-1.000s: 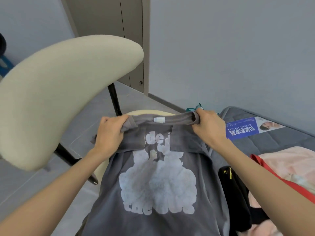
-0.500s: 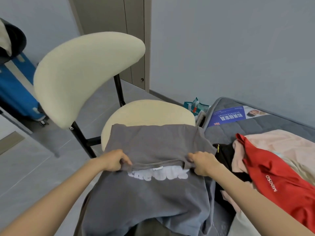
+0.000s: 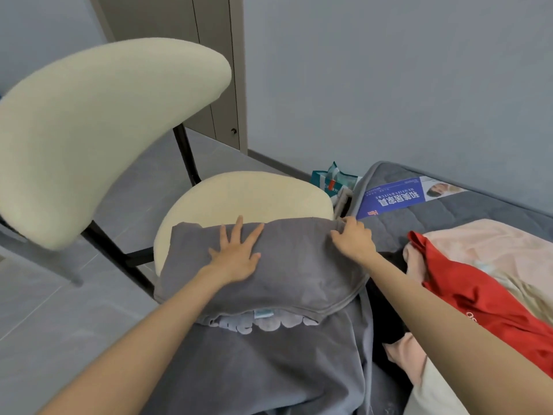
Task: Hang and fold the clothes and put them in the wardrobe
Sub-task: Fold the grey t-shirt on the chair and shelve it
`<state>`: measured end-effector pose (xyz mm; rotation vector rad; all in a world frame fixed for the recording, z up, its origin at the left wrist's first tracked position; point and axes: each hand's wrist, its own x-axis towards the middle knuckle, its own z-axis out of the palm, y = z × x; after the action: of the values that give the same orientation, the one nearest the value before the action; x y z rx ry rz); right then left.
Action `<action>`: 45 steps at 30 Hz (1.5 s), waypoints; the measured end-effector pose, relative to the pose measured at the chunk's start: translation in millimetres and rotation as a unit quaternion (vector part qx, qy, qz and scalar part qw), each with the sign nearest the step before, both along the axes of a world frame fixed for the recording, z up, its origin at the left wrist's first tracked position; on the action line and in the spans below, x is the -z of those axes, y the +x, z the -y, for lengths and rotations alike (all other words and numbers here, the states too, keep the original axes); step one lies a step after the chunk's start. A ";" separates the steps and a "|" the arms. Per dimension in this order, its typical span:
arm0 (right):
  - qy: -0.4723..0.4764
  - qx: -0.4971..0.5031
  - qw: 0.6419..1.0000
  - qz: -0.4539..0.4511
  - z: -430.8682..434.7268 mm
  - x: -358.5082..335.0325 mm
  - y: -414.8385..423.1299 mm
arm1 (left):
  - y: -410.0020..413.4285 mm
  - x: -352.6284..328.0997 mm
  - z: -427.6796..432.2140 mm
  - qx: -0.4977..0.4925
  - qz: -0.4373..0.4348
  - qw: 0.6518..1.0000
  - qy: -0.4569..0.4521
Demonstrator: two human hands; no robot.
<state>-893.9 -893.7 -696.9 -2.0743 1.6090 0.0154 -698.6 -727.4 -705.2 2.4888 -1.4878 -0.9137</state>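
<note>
Pressing flat: the straight, splayed fingers (image 3: 238,232) of the left hand (image 3: 236,259) lie palm-down on the upper layer of a charcoal-grey cotton T-shirt (image 3: 299,274) and grip nothing. Right hand (image 3: 353,239): fingers (image 3: 347,224) curled, pinching the far right corner of the same fold, at the side of the chair nearest the bed.

T-shirt: one part is doubled over on itself. A curved stitched edge runs along the near side of the fold, with a small pale label (image 3: 263,313) just under it. Beside the label a strip of puffy white lettering (image 3: 260,322) shows, partly covered by the fold. The folded part rests on the near half of the round cream upholstered chair seat (image 3: 248,193). The rest of the shirt hangs toward the camera and runs off the bottom of the view.

Chair: broad curved cream backrest (image 3: 104,130) to the left, on thin black metal struts (image 3: 187,157).

Right of the chair: grey quilted mattress (image 3: 449,217). On it:
- a blue and white printed leaflet (image 3: 392,199) near the far corner
- a red garment (image 3: 478,295) with white letters, lying across pale pink fabric (image 3: 493,244)
- a black garment (image 3: 386,310) between the shirt and the red one

A teal printed packet (image 3: 332,178) sits in the gap between chair and mattress, behind the seat.

Background: taupe door panels (image 3: 209,70), blue-grey wall (image 3: 389,85), grey tiled floor (image 3: 59,310).
</note>
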 end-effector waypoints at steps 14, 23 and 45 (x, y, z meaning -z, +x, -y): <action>-0.029 0.157 0.981 0.106 23.3 32.3 -20.5 | 21.6 44.6 25.6 -0.176 -0.038 0.983 0.026; -0.214 -0.104 0.970 -0.049 0.8 29.1 -3.1 | 54.7 39.4 9.2 -0.090 0.090 0.992 0.006; -0.061 -0.229 0.966 -0.108 9.7 38.7 29.9 | 84.8 43.8 -1.2 -0.005 0.146 0.989 -0.020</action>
<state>-863.9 -903.3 -735.6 -2.5730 1.2331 0.3206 -613.8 -726.1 -749.0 2.6887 -1.5505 -0.5279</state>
